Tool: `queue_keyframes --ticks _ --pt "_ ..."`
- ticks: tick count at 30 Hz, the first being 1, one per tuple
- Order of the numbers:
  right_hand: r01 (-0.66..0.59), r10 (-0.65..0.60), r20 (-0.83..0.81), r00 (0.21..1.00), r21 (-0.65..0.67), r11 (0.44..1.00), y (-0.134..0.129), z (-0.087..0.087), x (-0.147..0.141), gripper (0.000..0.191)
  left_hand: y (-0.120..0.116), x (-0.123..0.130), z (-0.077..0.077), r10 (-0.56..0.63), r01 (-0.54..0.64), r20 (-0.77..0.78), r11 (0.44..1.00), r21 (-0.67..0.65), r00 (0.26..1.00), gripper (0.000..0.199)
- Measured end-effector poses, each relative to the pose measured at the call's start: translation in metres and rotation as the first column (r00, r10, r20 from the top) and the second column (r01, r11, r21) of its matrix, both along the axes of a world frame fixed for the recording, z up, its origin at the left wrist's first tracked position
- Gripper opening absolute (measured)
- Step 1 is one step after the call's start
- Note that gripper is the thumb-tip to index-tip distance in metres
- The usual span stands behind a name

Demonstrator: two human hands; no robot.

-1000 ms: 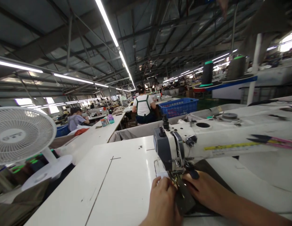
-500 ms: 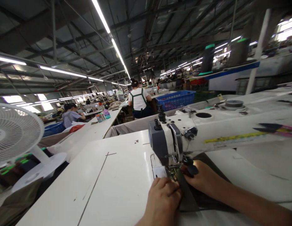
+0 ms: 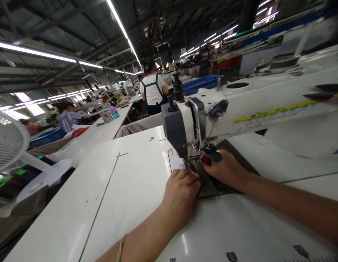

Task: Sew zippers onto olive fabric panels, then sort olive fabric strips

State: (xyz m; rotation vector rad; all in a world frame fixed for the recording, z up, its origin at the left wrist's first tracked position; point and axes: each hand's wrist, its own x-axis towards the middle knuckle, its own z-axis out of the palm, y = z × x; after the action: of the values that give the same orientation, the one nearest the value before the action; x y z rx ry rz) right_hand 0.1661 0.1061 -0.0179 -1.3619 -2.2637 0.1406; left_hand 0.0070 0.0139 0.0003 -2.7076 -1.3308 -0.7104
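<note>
A white and grey sewing machine (image 3: 175, 125) stands over a white table. Dark olive fabric (image 3: 209, 187) lies under its needle area and stretches to the right beneath my right arm. My left hand (image 3: 182, 193) is in front of the needle, its fingers curled down on the fabric's left edge. Just right of the needle, my right hand (image 3: 223, 167) pinches the fabric, with its fingertips partly behind the dark presser part. The needle tip is hidden among the metal parts.
A white fan (image 3: 10, 142) stands at the left beside dark cloth (image 3: 21, 222). The white tabletop (image 3: 130, 189) extends left of the machine. Ahead are a person in a white shirt (image 3: 154, 91), a person in stripes (image 3: 67, 118) and a blue crate (image 3: 201, 84).
The view has tilted down, so the machine, hands and table appear higher, and more of my left forearm shows. Both hands stay at the fabric by the needle.
</note>
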Motion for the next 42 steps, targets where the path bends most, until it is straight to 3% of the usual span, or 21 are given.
queue_keyframes --ticks 13,15,18,20,21,23,28,34,42 --pt "0.142 -0.142 0.046 0.989 -0.014 0.990 0.002 0.003 -0.008 0.028 0.004 -0.003 -0.004 -0.040 0.040 0.010 0.999 0.005 0.999 0.021" --pt "0.084 -0.084 0.024 0.996 -0.011 0.996 -0.002 0.007 -0.004 0.028 0.001 -0.004 -0.005 -0.027 0.027 0.015 0.999 -0.025 1.000 0.027" --pt "-0.126 0.126 0.003 0.992 0.037 0.991 -0.020 0.009 0.010 0.021 -0.008 -0.006 -0.009 0.042 -0.038 0.085 0.998 -0.045 0.996 0.043" --pt "-0.302 0.301 0.020 0.953 0.085 0.950 -0.036 0.005 0.021 0.022 -0.013 -0.008 -0.015 0.111 -0.110 0.166 0.994 -0.017 0.980 0.045" --pt "-0.427 0.425 0.045 0.904 0.112 0.897 -0.044 0.001 0.026 0.027 -0.015 -0.009 -0.018 0.121 -0.124 0.190 0.992 0.005 0.974 0.041" --pt "-0.513 0.507 0.079 0.858 0.119 0.850 -0.054 -0.008 0.033 0.033 -0.017 -0.010 -0.022 0.101 -0.114 0.185 0.991 0.064 0.978 0.030" --pt "-0.526 0.526 0.041 0.850 0.137 0.839 -0.058 -0.013 0.032 0.042 -0.012 -0.010 -0.024 0.034 -0.041 0.036 0.975 0.218 0.999 0.013" --pt "-0.534 0.539 0.008 0.842 0.151 0.832 -0.053 -0.002 0.022 0.042 0.003 -0.015 -0.029 -0.034 0.040 -0.022 0.912 0.407 0.999 0.023" --pt "-0.522 0.537 -0.093 0.838 0.148 0.840 -0.039 -0.004 0.015 0.034 0.018 -0.020 -0.021 -0.070 0.083 -0.048 0.921 0.381 0.996 0.024"
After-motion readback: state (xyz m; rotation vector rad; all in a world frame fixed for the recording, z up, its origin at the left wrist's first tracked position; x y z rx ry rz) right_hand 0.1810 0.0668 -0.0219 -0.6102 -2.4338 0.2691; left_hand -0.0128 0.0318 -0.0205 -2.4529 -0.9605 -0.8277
